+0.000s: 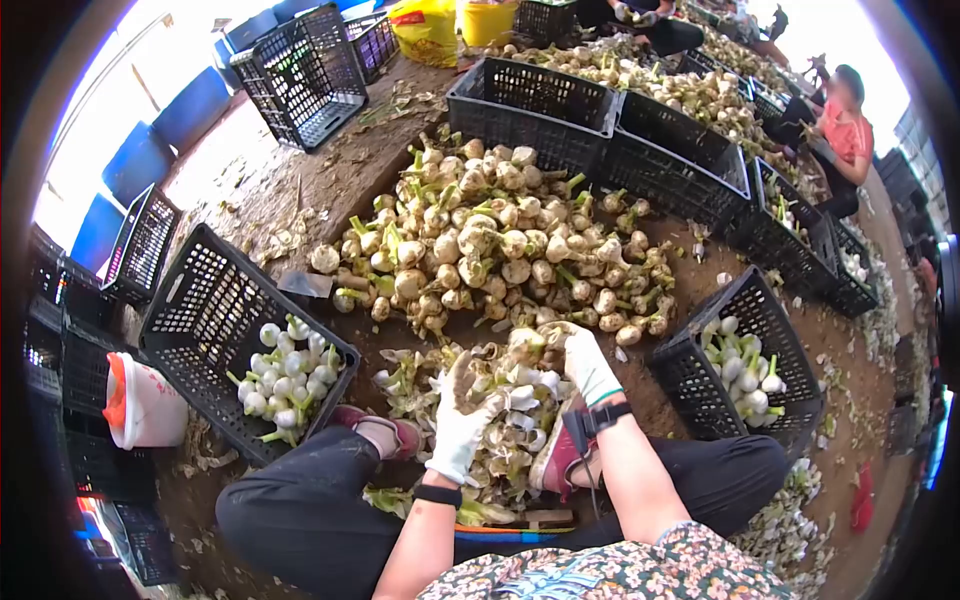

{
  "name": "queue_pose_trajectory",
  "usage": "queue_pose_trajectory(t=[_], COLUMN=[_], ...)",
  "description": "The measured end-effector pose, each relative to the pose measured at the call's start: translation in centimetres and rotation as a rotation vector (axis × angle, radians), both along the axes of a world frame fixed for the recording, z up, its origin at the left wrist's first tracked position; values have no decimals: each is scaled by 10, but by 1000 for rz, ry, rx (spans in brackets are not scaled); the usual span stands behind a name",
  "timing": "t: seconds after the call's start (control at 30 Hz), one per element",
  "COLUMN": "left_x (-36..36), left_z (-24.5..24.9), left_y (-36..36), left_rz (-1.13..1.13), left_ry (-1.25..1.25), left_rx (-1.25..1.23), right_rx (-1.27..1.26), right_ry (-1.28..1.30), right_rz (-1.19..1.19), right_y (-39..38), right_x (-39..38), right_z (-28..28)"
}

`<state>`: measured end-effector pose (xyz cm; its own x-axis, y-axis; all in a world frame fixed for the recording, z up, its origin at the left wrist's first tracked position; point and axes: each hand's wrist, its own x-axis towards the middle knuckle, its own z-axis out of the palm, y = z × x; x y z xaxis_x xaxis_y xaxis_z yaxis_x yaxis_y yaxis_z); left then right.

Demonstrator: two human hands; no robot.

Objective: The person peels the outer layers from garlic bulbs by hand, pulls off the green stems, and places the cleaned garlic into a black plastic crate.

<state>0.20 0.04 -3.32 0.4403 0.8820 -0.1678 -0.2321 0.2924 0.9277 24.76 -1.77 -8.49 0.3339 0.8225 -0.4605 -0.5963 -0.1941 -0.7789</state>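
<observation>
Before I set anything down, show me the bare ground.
Mostly bare: the strip between the bulb pile and the crate by your right knee, apart from a few scraps. Crowded: between your shoes, heaped with peelings.

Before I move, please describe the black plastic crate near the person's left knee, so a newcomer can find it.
Start at the large heap of brownish, round bulbs. Left of it, by the left knee, is the perforated crate. Clean white bulbs inside distinguish it from the black plastic crate behind.

Head view — forward, down; hands point(458, 425) near
</observation>
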Motion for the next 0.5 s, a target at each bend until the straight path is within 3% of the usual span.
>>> queue_pose_trajectory(t=[0.03,0.1,0.17,0.23,0.3,0.33,0.5], left_x=[2,4,1,-6,-7,-7,-22], left_z=[4,13,25,34,37,44,45], left_y=[-2,-1,-2,-1,-5,-11,-18], left_rz=[-29,-52,64,77,127,162,149], left_ry=[25,-117,-212,-177,-181,-174,-201], left_rx=[54,46,31,140,276,270,268], right_rx=[62,160,182,157,207,154,236], right_ry=[97,66,103,191,-154,-191,-30], right_rz=[32,201,189,103,104,52,108], right_y=[-7,-11,-15,-9,-10,-12,-29], right_x=[-23,-53,-83,-99,-115,-125,-133], right_z=[45,82,120,116,111,113,129])
